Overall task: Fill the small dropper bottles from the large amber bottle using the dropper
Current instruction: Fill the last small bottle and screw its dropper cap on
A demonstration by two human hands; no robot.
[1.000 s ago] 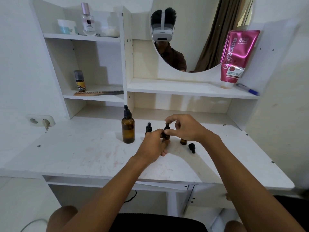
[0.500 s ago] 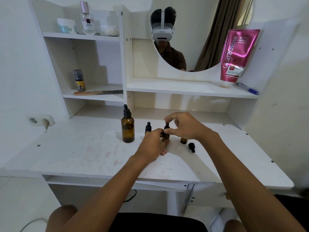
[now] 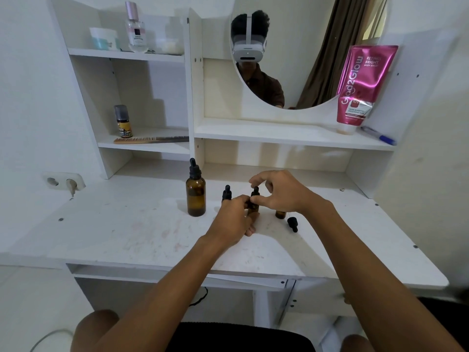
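Three small dropper bottles and one large bottle stand on the white table (image 3: pixel 127 224). At the left is the large amber bottle (image 3: pixel 195 196), upright, with its own black dropper screwed in. Just beside it is the first small bottle (image 3: pixel 226 193), capped and half hidden behind the left hand (image 3: pixel 234 219). This hand has its fingers curled round the body of the middle small bottle (image 3: pixel 253 210) and holds it down on the table. The right hand (image 3: pixel 276 191) comes from above — its thumb lies at the collar of the black dropper cap (image 3: pixel 255 193) and the forefinger arches over the rubber bulb, so the fingers pinch the cap. I cannot tell if they loosen or tighten it. Further right stands the open small bottle (image 3: pixel 280 214), and near it the loose dropper cap (image 3: pixel 292 223) lies on its side. To do this step well, I think the left hand should grip the glass low and firm, while the right turns only the collar, not the soft bulb. Against the earlier frames almost nothing differs — both hands are at the same bottle, and no other bottle has moved.
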